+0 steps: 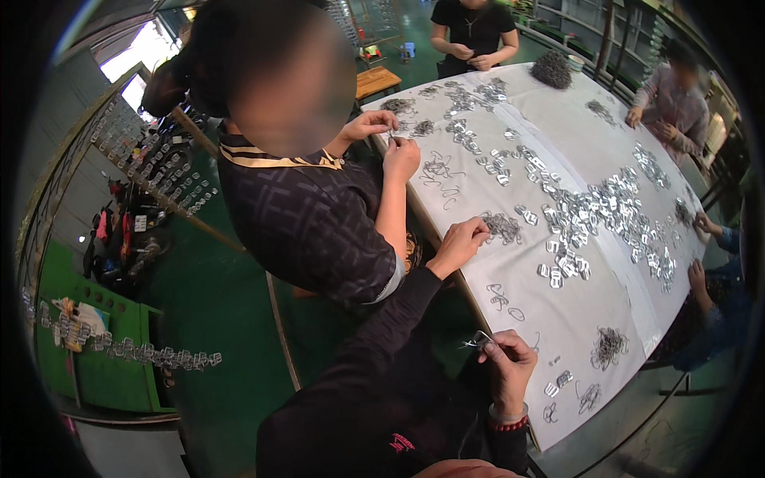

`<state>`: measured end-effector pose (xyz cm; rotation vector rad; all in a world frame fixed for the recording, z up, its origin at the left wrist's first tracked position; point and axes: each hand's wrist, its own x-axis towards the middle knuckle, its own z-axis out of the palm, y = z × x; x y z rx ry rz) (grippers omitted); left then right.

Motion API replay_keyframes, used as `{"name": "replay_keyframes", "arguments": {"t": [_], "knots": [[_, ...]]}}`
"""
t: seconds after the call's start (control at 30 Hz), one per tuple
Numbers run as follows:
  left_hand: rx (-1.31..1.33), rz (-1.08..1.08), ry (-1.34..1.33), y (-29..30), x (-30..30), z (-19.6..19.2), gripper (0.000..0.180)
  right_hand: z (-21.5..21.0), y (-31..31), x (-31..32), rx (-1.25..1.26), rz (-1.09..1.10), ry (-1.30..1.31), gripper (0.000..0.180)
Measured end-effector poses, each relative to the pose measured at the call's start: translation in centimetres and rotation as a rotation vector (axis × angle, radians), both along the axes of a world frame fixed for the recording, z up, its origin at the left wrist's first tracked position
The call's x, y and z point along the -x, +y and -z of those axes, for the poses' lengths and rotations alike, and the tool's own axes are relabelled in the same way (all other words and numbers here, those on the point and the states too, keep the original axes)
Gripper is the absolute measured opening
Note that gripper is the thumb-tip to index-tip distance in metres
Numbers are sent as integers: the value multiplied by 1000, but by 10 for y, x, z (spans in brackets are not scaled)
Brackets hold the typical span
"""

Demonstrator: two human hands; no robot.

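My left hand (462, 245), in a black sleeve, reaches over the table's near left edge. Its fingertips are pinched together at the side of a pile of thin grey bent-wire hooks (504, 229); whatever they grip is hidden. Lower down, my right hand (510, 368), with a red bead bracelet at the wrist, is closed on a bent wire hook (481, 338). Small shiny bits show at that hook's left end, too small to make out. Between my hands, a few loose wire hooks (499, 299) lie on the white-covered table (558, 319).
Many small silver metal buckles (590, 211) spread across the table's middle. More wire piles (610, 347) and a large dark heap (551, 70) lie around. A person (311, 215) works close at my left; others stand along the far sides. Racks of hanging parts (151, 163) stand at left.
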<state>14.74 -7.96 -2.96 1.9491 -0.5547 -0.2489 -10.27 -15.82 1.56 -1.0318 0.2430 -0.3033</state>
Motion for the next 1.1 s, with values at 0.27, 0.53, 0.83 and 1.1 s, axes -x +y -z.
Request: {"name": "replay_keyframes", "arguments": {"t": [0.27, 0.53, 0.83, 1.1], "knots": [[290, 335, 193, 55, 126, -68, 7, 4, 3, 3, 142, 25, 130, 11], [178, 314, -214, 60, 151, -76, 12, 1, 9, -3, 75, 143, -29, 13], [429, 297, 256, 70, 150, -54, 5, 7, -32, -11, 368, 136, -34, 21], [438, 263, 309, 78, 153, -46, 8, 91, -175, -111, 1426, 439, 664, 32]]}}
